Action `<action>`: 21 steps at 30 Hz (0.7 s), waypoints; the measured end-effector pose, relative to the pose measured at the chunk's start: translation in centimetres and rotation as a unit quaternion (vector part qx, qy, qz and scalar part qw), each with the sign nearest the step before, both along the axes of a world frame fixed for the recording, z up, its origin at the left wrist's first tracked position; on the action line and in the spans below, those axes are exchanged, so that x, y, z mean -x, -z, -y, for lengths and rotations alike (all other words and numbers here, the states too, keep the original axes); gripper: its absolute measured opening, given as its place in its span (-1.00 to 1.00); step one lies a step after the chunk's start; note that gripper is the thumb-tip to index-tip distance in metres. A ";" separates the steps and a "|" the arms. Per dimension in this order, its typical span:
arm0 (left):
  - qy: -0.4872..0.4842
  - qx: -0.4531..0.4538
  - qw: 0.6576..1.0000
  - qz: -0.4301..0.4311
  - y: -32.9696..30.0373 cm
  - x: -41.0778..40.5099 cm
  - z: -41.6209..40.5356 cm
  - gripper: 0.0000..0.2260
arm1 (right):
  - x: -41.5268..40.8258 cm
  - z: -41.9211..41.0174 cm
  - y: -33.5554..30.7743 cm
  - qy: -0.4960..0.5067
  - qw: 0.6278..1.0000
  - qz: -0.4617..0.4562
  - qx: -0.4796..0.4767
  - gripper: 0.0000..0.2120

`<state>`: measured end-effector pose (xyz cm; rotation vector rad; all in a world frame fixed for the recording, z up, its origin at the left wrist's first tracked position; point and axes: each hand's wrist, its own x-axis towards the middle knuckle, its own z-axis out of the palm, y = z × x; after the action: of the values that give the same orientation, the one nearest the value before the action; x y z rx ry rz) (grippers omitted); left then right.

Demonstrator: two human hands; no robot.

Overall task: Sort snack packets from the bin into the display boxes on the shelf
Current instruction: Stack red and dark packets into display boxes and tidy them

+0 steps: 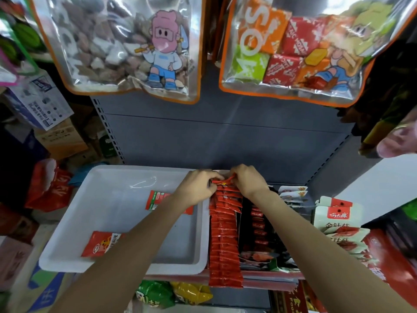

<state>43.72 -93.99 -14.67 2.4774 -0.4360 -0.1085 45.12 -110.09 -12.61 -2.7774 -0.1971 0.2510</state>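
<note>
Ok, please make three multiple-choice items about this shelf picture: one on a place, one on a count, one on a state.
1. Where does the white bin sit, against the row of red packets?
A. to its left
B. to its right
C. on top of it

2. How many red packets lie in the bin?
A. none
B. two
C. five

3. What are the two hands doing?
A. hanging idle at the sides
B. both pinching one red packet at the far end of the row
C. lifting the bin

Key:
1 A, the bin's right wall runs beside the row.
2 B, one packet lies near the front left and another packet is partly hidden under the left forearm.
3 B, the left hand and right hand meet on that packet, fingers curled on it.
</note>
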 end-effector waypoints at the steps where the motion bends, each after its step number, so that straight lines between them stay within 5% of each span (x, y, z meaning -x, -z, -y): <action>1: -0.004 0.002 1.000 -0.011 -0.2 0.1 0.0 -0.61 | 0.0 0.0 -0.1 -0.008 1.000 -0.006 0.003 -0.70; 10: -0.170 0.113 0.979 -0.016 3.2 2.7 -6.3 -0.55 | 5.2 -4.5 -0.7 -0.125 0.974 0.171 -0.081 -0.54; 15: -0.212 -0.019 0.976 -0.046 7.2 4.6 -12.7 -0.71 | 5.0 -11.3 4.0 -0.137 0.988 0.028 -0.069 -0.59; 21: -0.174 -0.065 0.967 -0.173 10.9 5.9 -17.7 -0.48 | 3.1 -15.9 11.4 -0.118 0.979 -0.162 0.028 -0.35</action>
<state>37.83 -76.30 -25.59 2.5507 0.1609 -0.4286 42.02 -94.18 -24.00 -2.7150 -0.4431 0.7724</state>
